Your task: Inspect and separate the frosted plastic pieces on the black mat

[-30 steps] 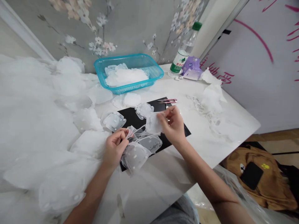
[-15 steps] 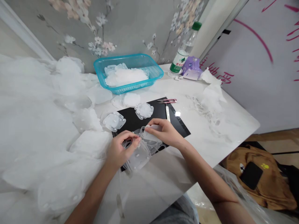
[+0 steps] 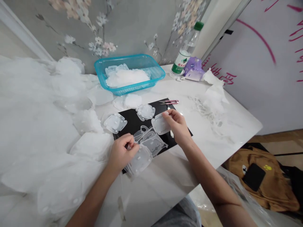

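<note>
My right hand (image 3: 176, 124) pinches a small translucent white plastic sheet (image 3: 160, 123) by its upper right edge, over the black mat (image 3: 129, 117). My left hand (image 3: 123, 152) is closed on a larger translucent sheet with thin looped edge strips (image 3: 141, 159), at the mat's near left corner. Between the hands, more translucent sheets (image 3: 153, 143) lie on the mat. Two small stacks of cut pieces, one left (image 3: 115, 123) and one farther back (image 3: 145, 112), rest at its far side. Pink thread snips (image 3: 169, 102) lie at the mat's back edge. A white-handled tool (image 3: 171, 134) is partly hidden by my right hand.
Heaps of translucent sheets (image 3: 42, 126) cover the table's left side. A blue basket (image 3: 101, 74) with white pieces stands at the back, beside a water bottle (image 3: 181, 61) and a purple packet (image 3: 194, 67). Scrap strips (image 3: 208, 110) lie on the right. A brown bag (image 3: 272, 183) sits below.
My right hand has moved up and right, carrying the small sheet away from the larger one. My left hand has stayed nearly in place with its sheet.
</note>
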`<action>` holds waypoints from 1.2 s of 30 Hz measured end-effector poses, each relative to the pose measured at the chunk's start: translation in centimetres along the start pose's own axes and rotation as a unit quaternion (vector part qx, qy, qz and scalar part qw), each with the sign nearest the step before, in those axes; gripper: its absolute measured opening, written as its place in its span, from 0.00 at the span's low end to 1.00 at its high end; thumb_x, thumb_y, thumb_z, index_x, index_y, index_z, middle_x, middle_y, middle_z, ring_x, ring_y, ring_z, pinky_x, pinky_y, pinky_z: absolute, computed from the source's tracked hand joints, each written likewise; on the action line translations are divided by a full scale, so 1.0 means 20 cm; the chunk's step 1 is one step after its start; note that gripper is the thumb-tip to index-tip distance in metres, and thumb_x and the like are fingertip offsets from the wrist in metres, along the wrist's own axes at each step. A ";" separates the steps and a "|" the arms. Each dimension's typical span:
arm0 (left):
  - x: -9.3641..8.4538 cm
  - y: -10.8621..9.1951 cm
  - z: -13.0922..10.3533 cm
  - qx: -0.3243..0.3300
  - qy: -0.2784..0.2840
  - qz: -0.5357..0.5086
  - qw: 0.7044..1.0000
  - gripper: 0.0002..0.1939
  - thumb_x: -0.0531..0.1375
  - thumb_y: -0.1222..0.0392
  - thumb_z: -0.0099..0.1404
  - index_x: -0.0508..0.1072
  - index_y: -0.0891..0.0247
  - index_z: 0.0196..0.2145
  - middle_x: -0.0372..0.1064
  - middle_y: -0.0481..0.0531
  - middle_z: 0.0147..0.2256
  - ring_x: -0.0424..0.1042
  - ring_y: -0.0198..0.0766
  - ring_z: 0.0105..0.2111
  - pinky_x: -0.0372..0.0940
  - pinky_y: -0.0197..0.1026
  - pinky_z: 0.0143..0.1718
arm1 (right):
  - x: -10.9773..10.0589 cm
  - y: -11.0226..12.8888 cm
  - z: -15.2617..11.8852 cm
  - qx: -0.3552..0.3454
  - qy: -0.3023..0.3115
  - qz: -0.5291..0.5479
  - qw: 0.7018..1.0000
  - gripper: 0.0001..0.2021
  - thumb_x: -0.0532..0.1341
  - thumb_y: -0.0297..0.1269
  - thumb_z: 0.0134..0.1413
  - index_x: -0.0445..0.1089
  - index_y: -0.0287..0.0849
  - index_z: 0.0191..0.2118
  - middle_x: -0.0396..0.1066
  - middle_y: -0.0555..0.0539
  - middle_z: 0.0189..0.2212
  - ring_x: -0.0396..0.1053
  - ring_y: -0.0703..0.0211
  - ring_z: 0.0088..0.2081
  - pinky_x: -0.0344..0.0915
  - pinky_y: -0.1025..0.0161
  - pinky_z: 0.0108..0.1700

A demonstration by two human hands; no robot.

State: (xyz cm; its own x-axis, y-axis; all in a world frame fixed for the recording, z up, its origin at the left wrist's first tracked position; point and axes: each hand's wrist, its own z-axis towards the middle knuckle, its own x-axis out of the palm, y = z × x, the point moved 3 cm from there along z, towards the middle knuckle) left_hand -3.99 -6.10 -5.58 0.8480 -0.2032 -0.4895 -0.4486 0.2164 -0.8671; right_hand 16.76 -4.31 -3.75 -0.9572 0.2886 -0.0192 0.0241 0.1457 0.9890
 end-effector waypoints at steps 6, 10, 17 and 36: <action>0.01 0.01 -0.01 0.037 0.013 0.023 0.999 0.15 0.51 0.70 0.50 0.43 0.62 0.19 0.43 0.44 0.19 0.46 0.31 0.20 0.42 0.38 0.22 | -0.06 0.00 0.03 0.017 -0.091 0.076 0.993 0.14 0.66 0.45 0.42 0.65 0.40 0.29 0.63 0.53 0.23 0.60 0.67 0.23 0.56 0.69 0.24; 0.01 0.00 -0.01 0.065 0.029 0.030 0.997 0.15 0.50 0.72 0.48 0.42 0.62 0.19 0.43 0.45 0.18 0.48 0.32 0.21 0.43 0.38 0.24 | -0.05 0.01 0.01 0.051 -0.138 0.115 0.982 0.13 0.66 0.41 0.39 0.63 0.40 0.27 0.62 0.54 0.22 0.59 0.68 0.22 0.56 0.69 0.23; 0.02 0.01 -0.01 0.086 0.034 0.015 0.996 0.14 0.49 0.74 0.45 0.44 0.63 0.18 0.43 0.45 0.17 0.47 0.34 0.22 0.43 0.40 0.25 | -0.20 0.04 0.06 -0.070 -0.319 0.087 0.941 0.09 0.55 0.43 0.53 0.55 0.45 0.32 0.56 0.54 0.24 0.58 0.66 0.22 0.57 0.69 0.21; -0.06 0.05 -0.04 0.053 -0.186 -0.262 0.945 0.11 0.57 0.65 0.63 0.58 0.64 0.25 0.61 0.48 0.31 0.71 0.37 0.38 0.65 0.43 0.48 | 0.12 0.05 -0.07 -0.294 0.354 -0.331 0.824 0.09 0.64 0.37 0.54 0.70 0.40 0.41 0.71 0.44 0.39 0.66 0.56 0.43 0.64 0.59 0.46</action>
State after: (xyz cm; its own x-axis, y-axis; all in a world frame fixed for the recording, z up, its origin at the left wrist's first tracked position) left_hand -5.75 -6.30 -5.95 0.9953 0.0371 0.0893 0.0755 0.2785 -0.9575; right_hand 14.09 -4.83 -2.56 -0.6377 -0.3253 -0.6982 -0.5150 -0.4940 0.7006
